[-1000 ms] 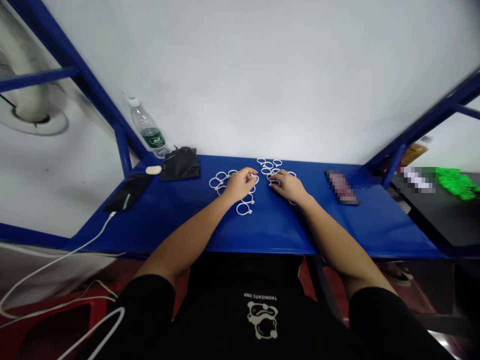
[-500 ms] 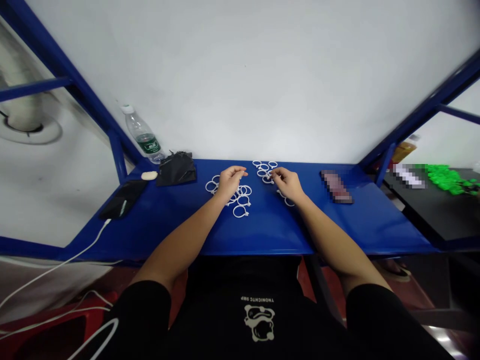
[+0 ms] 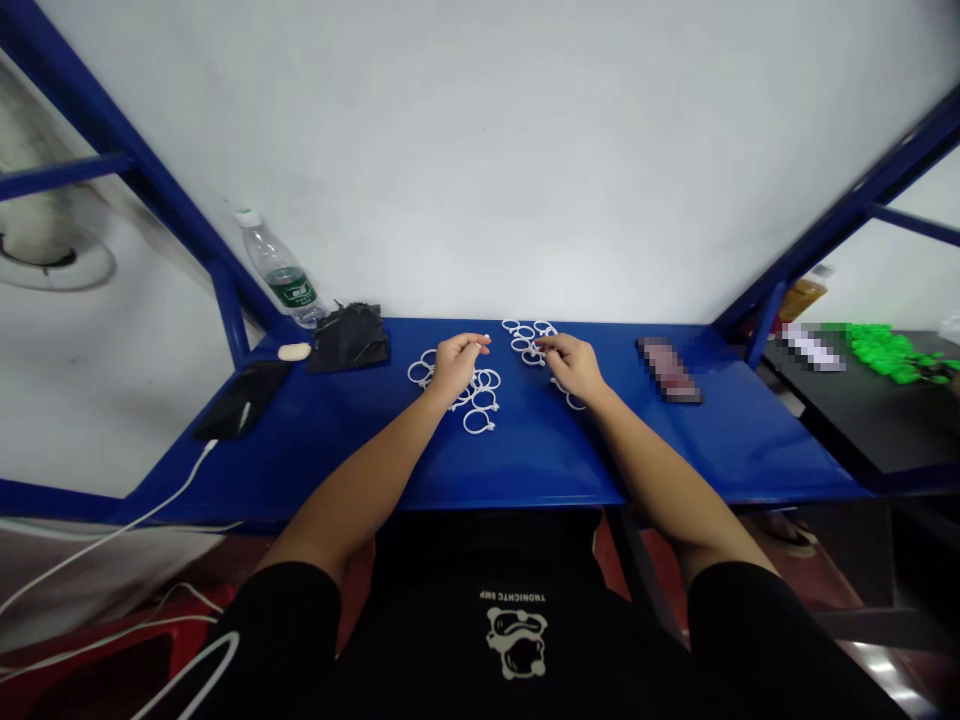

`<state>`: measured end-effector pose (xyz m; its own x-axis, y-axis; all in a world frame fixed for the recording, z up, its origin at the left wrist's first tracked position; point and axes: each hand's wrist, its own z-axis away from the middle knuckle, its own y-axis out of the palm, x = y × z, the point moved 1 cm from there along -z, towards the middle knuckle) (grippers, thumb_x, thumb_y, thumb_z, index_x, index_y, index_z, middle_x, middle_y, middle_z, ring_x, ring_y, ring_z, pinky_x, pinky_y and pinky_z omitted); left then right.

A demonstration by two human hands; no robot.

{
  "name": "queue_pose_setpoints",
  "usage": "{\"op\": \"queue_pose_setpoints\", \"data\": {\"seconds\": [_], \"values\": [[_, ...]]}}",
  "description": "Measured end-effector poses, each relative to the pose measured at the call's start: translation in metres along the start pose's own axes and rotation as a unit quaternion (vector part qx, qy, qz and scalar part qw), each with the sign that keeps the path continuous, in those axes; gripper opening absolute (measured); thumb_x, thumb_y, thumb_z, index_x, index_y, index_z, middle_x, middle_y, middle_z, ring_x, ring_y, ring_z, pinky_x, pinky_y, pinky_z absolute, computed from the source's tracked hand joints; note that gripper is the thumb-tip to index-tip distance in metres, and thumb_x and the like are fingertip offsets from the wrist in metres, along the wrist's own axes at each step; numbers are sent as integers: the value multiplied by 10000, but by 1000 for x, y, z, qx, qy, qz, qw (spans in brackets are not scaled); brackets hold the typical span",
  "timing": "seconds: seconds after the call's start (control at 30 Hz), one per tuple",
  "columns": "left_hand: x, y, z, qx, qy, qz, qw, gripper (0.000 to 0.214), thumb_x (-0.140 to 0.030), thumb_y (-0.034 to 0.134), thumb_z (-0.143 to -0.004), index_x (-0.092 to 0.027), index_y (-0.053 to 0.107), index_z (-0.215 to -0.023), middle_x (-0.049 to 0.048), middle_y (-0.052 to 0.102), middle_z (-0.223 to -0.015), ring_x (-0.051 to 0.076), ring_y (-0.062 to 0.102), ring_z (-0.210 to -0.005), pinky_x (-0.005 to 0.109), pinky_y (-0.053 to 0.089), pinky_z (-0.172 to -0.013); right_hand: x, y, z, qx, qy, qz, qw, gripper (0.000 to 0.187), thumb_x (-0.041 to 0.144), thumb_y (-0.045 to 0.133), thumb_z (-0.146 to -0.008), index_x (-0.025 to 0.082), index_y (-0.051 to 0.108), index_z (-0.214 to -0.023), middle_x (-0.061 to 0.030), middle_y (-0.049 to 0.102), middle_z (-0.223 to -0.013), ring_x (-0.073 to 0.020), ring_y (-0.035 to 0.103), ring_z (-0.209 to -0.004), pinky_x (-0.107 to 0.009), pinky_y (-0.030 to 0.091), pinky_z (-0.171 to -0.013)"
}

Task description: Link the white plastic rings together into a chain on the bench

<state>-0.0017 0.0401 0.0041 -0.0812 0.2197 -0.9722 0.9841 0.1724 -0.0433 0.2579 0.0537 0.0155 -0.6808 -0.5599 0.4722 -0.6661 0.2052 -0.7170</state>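
My left hand [image 3: 456, 366] is above the left group of white plastic rings [image 3: 477, 421], covering some of them. Its thumb and fingers are pinched together, with a tiny whitish bit at the tips that is too small to name. Over on the right, my right hand [image 3: 574, 365] is closed, its fingertips at the near edge of a second group of white rings [image 3: 520, 346]. Whether a ring is between those fingers is hidden. Another white ring [image 3: 576, 403] lies partly under my right wrist. Each ring has a small tab or clasp at one side.
The blue table [image 3: 517, 470] meets a white wall. At left are a plastic bottle [image 3: 281, 275], a black bag [image 3: 349, 338], a pale oval object [image 3: 294, 352] and a phone [image 3: 241, 400] on a white cable. A blurred-out flat object [image 3: 669, 370] lies right; green pieces [image 3: 889, 352] are beyond.
Both hands keep nearly the same pose, with slight movement at the fingertips. The whole view has shifted a little. The ring groups look unchanged.
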Motion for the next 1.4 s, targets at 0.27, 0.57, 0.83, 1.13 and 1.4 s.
{"op": "queue_pose_setpoints", "data": {"seconds": [0.27, 0.57, 0.83, 1.13, 1.4], "values": [[-7, -3, 1, 7, 19, -28, 999, 278, -162, 541, -781, -173, 819, -784, 18, 730, -712, 111, 502, -497, 234, 352, -484, 12, 5, 2, 29, -23, -22, 999, 333, 172, 503, -924, 233, 829, -895, -51, 831, -979, -240, 762, -928, -358, 569, -907], [-3, -8, 2, 26, 124, -178, 976, 323, -68, 530, -856, -200, 825, -882, 30, 814, -879, 195, 745, -809, 309, 583, -789, 36, 30, 7, 134, -88, -8, 987, 345, 89, 474, -879, 215, 787, -951, -67, 812, -1027, -233, 734, -939, -359, 549, -902], [-3, -5, 8, 96, 184, -352, 913, 278, -82, 608, -930, -230, 837, -872, 44, 797, -1242, 239, 755, -1092, 409, 593, -1030, 40, 8, 10, 181, -95, 54, 977, 554, 108, 488, -953, 222, 642, -1473, -83, 799, -1313, -248, 769, -1064, -375, 586, -958], [1, 7, 20, 217, 253, -385, 861, 229, -223, 711, -978, -236, 816, -1181, 63, 789, -1274, 277, 679, -1208, 482, 508, -1112, -9, -2, -3, 176, 15, 151, 973, 484, 191, 584, -999, 209, 665, -1475, -115, 674, -1538, -313, 701, -1310, -428, 576, -1066], [-4, 10, 28, 291, 225, -439, 820, 248, -222, 688, -977, -288, 820, -1177, 22, 796, -1294, 295, 658, -1272, 542, 396, -1187, 9, 12, -1, 206, 28, 184, 961, 367, 219, 555, -1049, 238, 747, -1362, -105, 775, -1319, -257, 750, -1132, -311, 548, -908]]}}
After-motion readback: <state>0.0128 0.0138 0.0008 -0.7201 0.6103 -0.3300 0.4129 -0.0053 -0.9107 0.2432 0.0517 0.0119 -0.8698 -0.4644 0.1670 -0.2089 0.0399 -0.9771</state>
